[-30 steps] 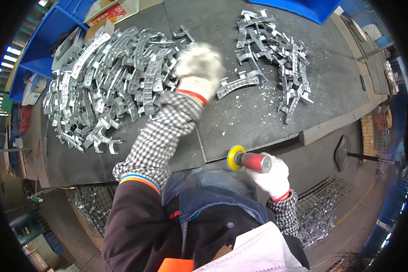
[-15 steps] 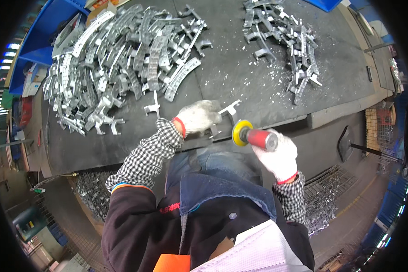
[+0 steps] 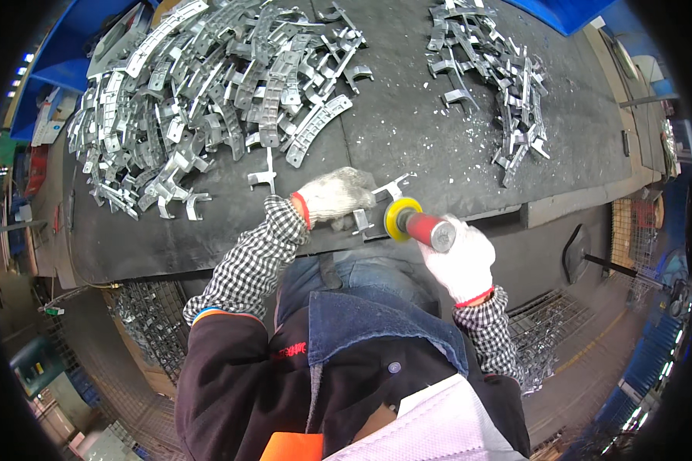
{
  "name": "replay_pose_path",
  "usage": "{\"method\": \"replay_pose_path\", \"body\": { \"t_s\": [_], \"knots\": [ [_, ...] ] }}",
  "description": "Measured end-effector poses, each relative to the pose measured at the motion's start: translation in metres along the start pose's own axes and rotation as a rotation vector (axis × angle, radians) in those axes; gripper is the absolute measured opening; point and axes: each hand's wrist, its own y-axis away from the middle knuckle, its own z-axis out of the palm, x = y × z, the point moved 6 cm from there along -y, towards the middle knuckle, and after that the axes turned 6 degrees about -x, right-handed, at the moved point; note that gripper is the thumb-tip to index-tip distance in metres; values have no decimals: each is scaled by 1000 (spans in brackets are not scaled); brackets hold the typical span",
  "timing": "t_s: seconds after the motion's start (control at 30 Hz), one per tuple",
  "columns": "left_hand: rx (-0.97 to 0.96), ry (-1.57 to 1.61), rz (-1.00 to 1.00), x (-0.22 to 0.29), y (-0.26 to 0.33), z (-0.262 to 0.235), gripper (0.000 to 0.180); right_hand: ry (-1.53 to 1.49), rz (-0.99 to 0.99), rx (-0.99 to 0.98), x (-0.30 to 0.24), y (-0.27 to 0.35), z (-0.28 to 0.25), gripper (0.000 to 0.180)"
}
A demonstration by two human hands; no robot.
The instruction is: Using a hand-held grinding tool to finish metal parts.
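My left hand (image 3: 337, 195), in a white glove with a red cuff, presses a grey metal bracket (image 3: 383, 201) down at the near edge of the black table (image 3: 407, 146). My right hand (image 3: 463, 260), also gloved, grips a red hand grinder (image 3: 427, 228) whose yellow disc (image 3: 400, 217) sits against the bracket's near end. Pale metal chips lie on the table around the bracket.
A large heap of grey metal brackets (image 3: 207, 100) covers the table's left half, and a smaller pile (image 3: 492, 84) lies at the right. Blue bins (image 3: 92, 46) stand behind. Wire mesh baskets (image 3: 150, 323) sit under the table on both sides.
My left hand has come back from the left heap with one bracket and set it at the table's near edge. My right hand has brought the grinder's disc up against it.
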Motion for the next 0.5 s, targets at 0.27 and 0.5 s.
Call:
{"method": "replay_pose_path", "body": {
  "t_s": [0.27, 0.5],
  "knots": [
    [21, 58, 45, 0, -1, -3, 28, 13, -100, -32, 1, 11, 2, 36],
    [44, 104, 25, -3, -3, -3, 22, 45, -78, 6, -12, -1, -17, 36]
  ]
}}
